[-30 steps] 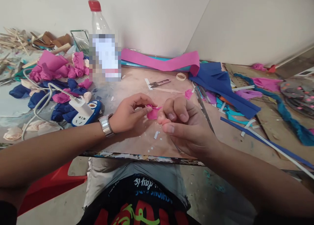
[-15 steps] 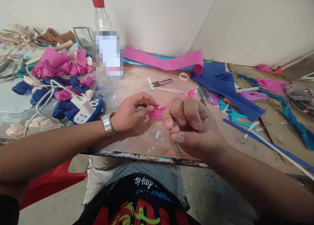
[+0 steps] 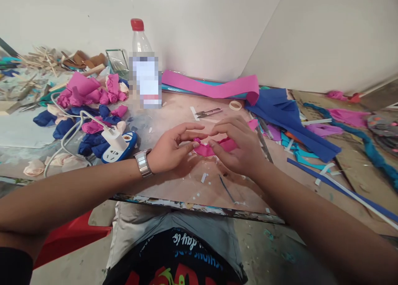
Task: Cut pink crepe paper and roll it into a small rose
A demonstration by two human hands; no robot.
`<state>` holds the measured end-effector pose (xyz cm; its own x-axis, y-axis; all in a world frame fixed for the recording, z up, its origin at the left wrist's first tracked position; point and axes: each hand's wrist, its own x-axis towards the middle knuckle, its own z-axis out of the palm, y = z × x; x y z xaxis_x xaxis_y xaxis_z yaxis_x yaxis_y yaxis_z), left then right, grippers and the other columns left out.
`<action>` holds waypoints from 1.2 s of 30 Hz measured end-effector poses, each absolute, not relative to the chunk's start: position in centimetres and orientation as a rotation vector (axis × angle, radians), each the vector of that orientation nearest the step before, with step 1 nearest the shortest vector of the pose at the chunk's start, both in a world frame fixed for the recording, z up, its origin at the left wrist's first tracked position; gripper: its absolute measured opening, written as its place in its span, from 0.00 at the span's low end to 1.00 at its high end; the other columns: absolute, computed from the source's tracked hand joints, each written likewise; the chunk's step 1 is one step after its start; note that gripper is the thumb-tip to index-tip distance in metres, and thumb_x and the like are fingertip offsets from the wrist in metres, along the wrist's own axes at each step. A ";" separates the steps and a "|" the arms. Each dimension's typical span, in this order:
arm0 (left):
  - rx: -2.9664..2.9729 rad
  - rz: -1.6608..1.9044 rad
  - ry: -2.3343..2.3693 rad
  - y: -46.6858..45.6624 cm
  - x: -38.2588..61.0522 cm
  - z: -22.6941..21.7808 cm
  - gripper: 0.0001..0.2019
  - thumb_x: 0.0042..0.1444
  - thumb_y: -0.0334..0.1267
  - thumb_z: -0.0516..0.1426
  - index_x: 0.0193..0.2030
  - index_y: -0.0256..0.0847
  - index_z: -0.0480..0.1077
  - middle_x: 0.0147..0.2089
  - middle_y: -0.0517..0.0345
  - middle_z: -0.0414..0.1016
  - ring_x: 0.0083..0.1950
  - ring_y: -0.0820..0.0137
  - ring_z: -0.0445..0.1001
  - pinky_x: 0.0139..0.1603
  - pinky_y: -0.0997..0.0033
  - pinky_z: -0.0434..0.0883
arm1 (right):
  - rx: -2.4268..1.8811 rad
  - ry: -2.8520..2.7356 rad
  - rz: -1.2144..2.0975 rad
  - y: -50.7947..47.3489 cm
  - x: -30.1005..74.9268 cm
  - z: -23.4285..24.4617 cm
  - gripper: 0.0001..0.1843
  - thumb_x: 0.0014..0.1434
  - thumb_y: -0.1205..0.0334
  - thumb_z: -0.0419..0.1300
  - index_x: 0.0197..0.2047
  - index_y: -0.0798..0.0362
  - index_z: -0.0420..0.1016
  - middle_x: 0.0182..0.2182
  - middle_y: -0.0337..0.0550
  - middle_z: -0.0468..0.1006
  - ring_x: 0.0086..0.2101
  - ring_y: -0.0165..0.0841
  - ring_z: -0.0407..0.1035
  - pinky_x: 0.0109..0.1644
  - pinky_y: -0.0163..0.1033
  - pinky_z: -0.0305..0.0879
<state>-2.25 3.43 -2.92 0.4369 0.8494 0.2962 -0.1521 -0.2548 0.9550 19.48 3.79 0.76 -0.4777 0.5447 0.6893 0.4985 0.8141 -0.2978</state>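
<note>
A pink crepe paper strip (image 3: 203,149) stretches between my two hands just over the table, its left end rolled into a small bud. My left hand (image 3: 169,148), with a metal watch on the wrist, holds the rolled end at the thumb tip; its upper fingers reach out above. From the right, my right hand (image 3: 238,146) has its thumb on the strip's upper edge and curved fingers behind it. The strip runs on behind that hand, partly hidden. Snips (image 3: 209,112) lie beyond my hands, and a thin dark stick (image 3: 226,188) lies nearer the table edge.
At left are a blue-and-white power strip (image 3: 120,150) with a white charger, and a pile of pink and blue paper flowers (image 3: 93,94). A red-capped bottle (image 3: 141,42) stands behind. Tape (image 3: 235,105), blue paper (image 3: 280,110) and a long pink strip (image 3: 211,88) lie farther off.
My right hand has gone from a raised, curled fist in front of the strip to the strip itself, close to my left hand. The view has shifted slightly.
</note>
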 end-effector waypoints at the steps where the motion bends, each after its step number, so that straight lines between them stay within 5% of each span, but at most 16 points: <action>1: 1.506 1.077 0.629 3.4 -2.3 -2.9 0.20 0.64 0.34 0.61 0.62 0.39 0.67 0.57 0.43 0.81 0.61 0.60 0.78 0.59 0.61 0.75 | -0.793 -2.196 0.045 3.9 19.5 0.6 0.04 0.61 0.62 0.64 0.40 0.49 0.75 0.36 0.44 0.79 0.40 0.41 0.72 0.49 0.50 0.65; 6: 1.412 1.057 0.647 3.4 -2.3 -2.9 0.27 0.64 0.39 0.62 0.68 0.39 0.62 0.58 0.40 0.80 0.59 0.59 0.79 0.58 0.60 0.76 | -0.880 -2.294 0.024 3.5 19.2 0.2 0.12 0.61 0.51 0.67 0.38 0.50 0.75 0.33 0.42 0.82 0.37 0.40 0.74 0.49 0.49 0.62; 19: 1.388 0.974 0.615 3.3 -2.2 -3.0 0.27 0.63 0.42 0.63 0.66 0.40 0.61 0.55 0.44 0.82 0.54 0.63 0.82 0.53 0.65 0.77 | -0.948 -2.125 0.373 3.3 18.5 -1.2 0.03 0.62 0.60 0.64 0.37 0.50 0.78 0.35 0.42 0.82 0.39 0.38 0.74 0.48 0.46 0.66; 28: 1.421 0.931 0.564 3.1 -2.0 -2.6 0.26 0.66 0.39 0.60 0.67 0.41 0.58 0.46 0.50 0.85 0.41 0.71 0.82 0.45 0.71 0.76 | -0.827 -2.166 0.286 3.4 18.6 -2.0 0.11 0.66 0.59 0.62 0.51 0.42 0.81 0.40 0.43 0.72 0.44 0.39 0.67 0.50 0.48 0.65; 36: 1.429 0.934 0.476 2.9 -1.9 -2.8 0.26 0.64 0.38 0.62 0.65 0.43 0.58 0.56 0.45 0.78 0.54 0.65 0.78 0.57 0.61 0.74 | -0.826 -2.149 0.338 3.0 18.4 -1.6 0.06 0.67 0.63 0.60 0.47 0.47 0.76 0.47 0.46 0.76 0.51 0.42 0.68 0.58 0.52 0.64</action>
